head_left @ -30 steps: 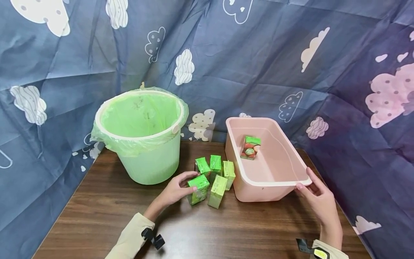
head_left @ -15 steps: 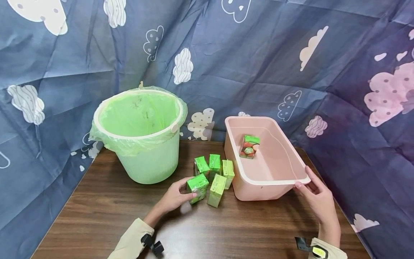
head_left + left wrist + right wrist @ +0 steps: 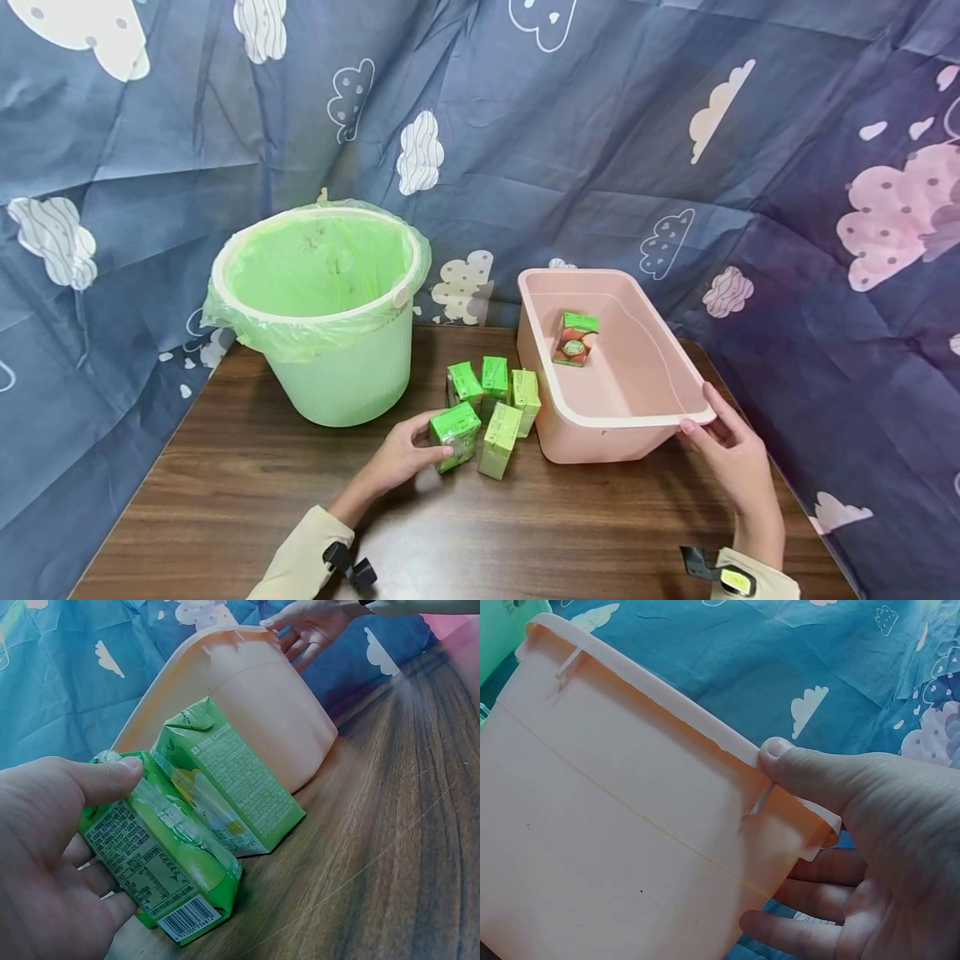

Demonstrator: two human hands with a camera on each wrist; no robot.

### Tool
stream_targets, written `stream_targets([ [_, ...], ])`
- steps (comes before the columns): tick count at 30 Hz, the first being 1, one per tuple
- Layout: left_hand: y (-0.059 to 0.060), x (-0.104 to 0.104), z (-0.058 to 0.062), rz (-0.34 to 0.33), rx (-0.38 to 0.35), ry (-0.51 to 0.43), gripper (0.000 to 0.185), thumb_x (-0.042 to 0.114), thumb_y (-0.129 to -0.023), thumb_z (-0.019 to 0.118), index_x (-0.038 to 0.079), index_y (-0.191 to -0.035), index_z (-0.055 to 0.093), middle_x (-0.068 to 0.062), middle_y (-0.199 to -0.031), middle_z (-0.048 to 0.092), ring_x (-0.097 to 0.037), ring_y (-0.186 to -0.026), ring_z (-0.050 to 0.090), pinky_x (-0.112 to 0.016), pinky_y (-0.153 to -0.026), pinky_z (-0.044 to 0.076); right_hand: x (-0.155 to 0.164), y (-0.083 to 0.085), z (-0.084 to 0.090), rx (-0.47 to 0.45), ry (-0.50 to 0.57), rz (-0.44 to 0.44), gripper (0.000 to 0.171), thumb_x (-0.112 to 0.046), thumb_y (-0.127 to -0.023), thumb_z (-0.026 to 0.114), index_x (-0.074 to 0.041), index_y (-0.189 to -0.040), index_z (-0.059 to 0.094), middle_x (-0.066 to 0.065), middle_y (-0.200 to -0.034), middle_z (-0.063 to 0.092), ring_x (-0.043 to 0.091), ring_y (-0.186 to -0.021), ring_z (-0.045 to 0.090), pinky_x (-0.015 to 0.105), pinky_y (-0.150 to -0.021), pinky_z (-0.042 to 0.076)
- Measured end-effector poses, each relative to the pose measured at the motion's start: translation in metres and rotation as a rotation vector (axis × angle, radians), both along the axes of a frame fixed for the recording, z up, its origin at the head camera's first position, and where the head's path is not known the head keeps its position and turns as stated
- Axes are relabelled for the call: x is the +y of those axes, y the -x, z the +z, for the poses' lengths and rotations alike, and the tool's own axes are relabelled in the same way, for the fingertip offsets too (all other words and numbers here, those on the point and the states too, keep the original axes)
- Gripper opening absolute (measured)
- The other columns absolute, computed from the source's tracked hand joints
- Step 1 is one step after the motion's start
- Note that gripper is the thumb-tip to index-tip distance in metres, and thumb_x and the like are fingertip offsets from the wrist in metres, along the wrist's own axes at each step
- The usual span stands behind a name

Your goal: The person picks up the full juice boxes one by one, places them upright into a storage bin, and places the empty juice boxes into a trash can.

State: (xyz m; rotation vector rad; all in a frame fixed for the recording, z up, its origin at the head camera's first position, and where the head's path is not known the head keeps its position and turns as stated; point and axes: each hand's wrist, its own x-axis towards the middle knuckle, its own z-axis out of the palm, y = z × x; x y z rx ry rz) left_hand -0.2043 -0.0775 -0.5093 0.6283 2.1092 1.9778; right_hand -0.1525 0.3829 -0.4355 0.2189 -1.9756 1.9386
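My left hand (image 3: 405,454) holds a green juice box (image 3: 454,435) by its sides, thumb on the near face and fingers behind it. In the left wrist view, the base of this juice box (image 3: 169,862) is right at the tabletop. Close beside it stands a lighter yellow-green juice box (image 3: 232,780). Several more juice boxes (image 3: 495,377) stand upright just behind. My right hand (image 3: 738,462) grips the near right corner of a pink plastic bin (image 3: 600,422), thumb over the rim (image 3: 705,735) and fingers spread beneath it. Inside the bin lies one red-and-green juice box (image 3: 575,342).
A pale green bucket (image 3: 352,367) lined with a thin green plastic bag stands at the back left of the brown wooden table (image 3: 450,542). A blue cloth with cloud prints (image 3: 480,167) hangs behind the table and along its sides.
My left fingers have closed in around the green juice box, which stays in about the same spot. The right hand keeps its grip on the bin. The head view has shifted slightly.
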Motion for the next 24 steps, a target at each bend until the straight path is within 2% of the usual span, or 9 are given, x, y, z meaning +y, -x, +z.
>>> stream_targets([
  [16,-0.0003,0.0004,0.0020,-0.009,0.014,-0.022,0.061,0.002,-0.089,0.075,-0.007,-0.144,0.049,-0.027,-0.133,0.060,-0.035,-0.114,0.063,-0.027,-0.089,0.055,-0.0011,-0.0001,0.0009,-0.001,0.016,-0.012,0.071,0.022,-0.089,0.060,0.006,-0.153,0.034,-0.001,-0.112,0.071,0.007,-0.088,0.073,0.021,-0.074,0.057],
  [24,-0.0026,-0.0045,0.0031,0.034,0.040,-0.004,0.059,0.003,-0.089,0.075,-0.007,-0.142,0.051,-0.027,-0.131,0.060,-0.036,-0.115,0.063,-0.026,-0.090,0.054,-0.0022,-0.0018,0.0068,-0.051,-0.038,-0.050,0.071,0.017,-0.089,0.065,0.007,-0.152,0.034,-0.011,-0.117,0.069,0.002,-0.088,0.071,0.020,-0.073,0.057],
])
